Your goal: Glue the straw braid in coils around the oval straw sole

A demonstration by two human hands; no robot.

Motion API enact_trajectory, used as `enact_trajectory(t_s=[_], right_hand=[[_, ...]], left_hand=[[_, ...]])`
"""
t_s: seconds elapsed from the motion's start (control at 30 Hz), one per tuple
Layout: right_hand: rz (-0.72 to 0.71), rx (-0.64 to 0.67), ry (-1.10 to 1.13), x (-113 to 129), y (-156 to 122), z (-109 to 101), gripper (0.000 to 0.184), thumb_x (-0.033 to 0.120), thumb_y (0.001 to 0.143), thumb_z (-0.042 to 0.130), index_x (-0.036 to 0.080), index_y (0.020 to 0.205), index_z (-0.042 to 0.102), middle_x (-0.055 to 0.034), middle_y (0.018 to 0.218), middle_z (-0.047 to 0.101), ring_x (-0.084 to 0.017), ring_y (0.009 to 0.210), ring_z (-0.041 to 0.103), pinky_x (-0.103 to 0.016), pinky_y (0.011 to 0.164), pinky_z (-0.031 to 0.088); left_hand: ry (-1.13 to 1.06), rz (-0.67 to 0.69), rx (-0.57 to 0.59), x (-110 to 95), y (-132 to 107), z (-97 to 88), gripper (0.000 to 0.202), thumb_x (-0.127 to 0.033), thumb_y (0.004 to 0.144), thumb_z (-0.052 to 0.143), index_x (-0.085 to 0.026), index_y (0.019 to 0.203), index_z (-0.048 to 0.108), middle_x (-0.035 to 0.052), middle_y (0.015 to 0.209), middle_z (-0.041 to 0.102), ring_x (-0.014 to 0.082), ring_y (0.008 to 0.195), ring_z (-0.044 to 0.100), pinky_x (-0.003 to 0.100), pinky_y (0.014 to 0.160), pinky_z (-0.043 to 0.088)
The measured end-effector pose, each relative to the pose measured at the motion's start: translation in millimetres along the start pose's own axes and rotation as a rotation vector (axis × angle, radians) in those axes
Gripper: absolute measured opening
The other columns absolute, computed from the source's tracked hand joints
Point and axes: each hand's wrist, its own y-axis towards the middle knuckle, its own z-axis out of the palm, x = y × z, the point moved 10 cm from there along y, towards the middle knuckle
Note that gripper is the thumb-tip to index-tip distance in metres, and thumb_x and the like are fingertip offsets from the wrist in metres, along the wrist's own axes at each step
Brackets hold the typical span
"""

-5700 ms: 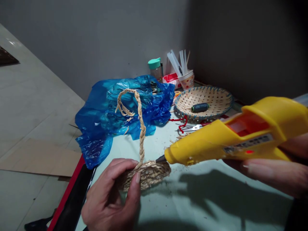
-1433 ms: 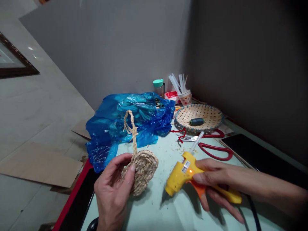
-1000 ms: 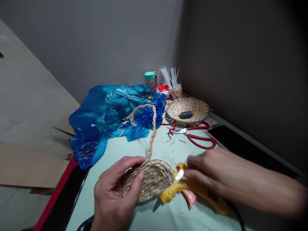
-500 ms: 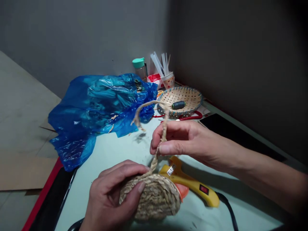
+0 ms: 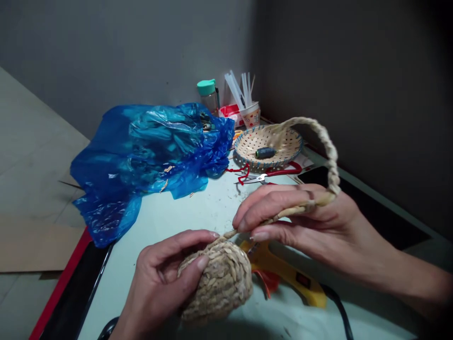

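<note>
A coiled, braided straw piece (image 5: 222,283), rounded like a small basket base, is gripped at its left edge by my left hand (image 5: 166,276), thumb on the near face and fingers along the top. From its upper rim runs a loose straw braid (image 5: 331,156). My right hand (image 5: 293,219) pinches this braid close to the rim, and the rest arches up over the back of the hand, its frayed end hanging before the woven tray. Beneath the right hand lies a yellow glue gun (image 5: 283,269), partly hidden, with an orange part (image 5: 267,282) beside it.
Behind, a blue plastic bag (image 5: 152,151) covers the table's left. A woven tray (image 5: 244,153) holds a dark thread spool (image 5: 265,152); red-handled scissors (image 5: 283,172) lie before it. A cup of glue sticks (image 5: 250,115) and a green-lidded jar (image 5: 208,97) stand at the back.
My right hand has moved right and turned, drawing the braid from upright to slanting rightward. The braid's tail has swung right. The coiled piece has tilted and shifted slightly left in my left hand.
</note>
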Motion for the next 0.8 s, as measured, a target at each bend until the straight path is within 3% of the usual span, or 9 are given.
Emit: enact_trajectory(t_s=[0.17, 0.47, 0.7, 0.8], right_hand=[[-0.027, 0.031, -0.025, 3, 2, 1, 0.01, 0.004, 0.092, 0.071, 0.011, 0.1, 0.072, -0.0023, 0.099, 0.073, -0.011, 0.099, 0.07, -0.018, 0.086, 0.057], [-0.093, 0.028, -0.133, 15, 3, 2, 0.006, 0.01, 0.095, 0.071, 0.005, 0.096, 0.075, -0.0062, 0.1, 0.075, -0.005, 0.095, 0.07, -0.006, 0.089, 0.053], [-0.089, 0.064, -0.129, 16, 4, 7, 0.009, 0.01, 0.096, 0.07, 0.004, 0.099, 0.076, -0.008, 0.098, 0.074, -0.008, 0.096, 0.07, -0.01, 0.093, 0.054], [-0.124, 0.043, -0.139, 20, 1, 4, 0.009, 0.006, 0.094, 0.069, 0.005, 0.101, 0.076, -0.0077, 0.098, 0.073, -0.009, 0.097, 0.07, -0.014, 0.093, 0.055]], left_hand=[[-0.039, 0.005, -0.018, 3, -1, -1.3, 0.012, -0.024, 0.071, 0.084, -0.028, 0.082, 0.086, 0.0033, 0.082, 0.084, 0.0211, 0.076, 0.08, 0.024, 0.073, 0.063], [-0.072, 0.062, -0.089, -3, -1, -4.8, 0.013, -0.021, 0.069, 0.084, -0.03, 0.078, 0.087, -0.0007, 0.08, 0.084, 0.017, 0.073, 0.08, 0.016, 0.069, 0.061], [0.011, 0.121, 0.048, -6, 8, -4.6, 0.023, -0.014, 0.069, 0.084, -0.031, 0.085, 0.088, 0.0018, 0.087, 0.085, 0.0217, 0.078, 0.082, 0.019, 0.07, 0.064], [0.035, 0.117, 0.044, -4, 9, -10.8, 0.023, -0.016, 0.072, 0.085, -0.031, 0.088, 0.088, 0.0026, 0.091, 0.086, 0.0236, 0.082, 0.083, 0.022, 0.073, 0.065]])
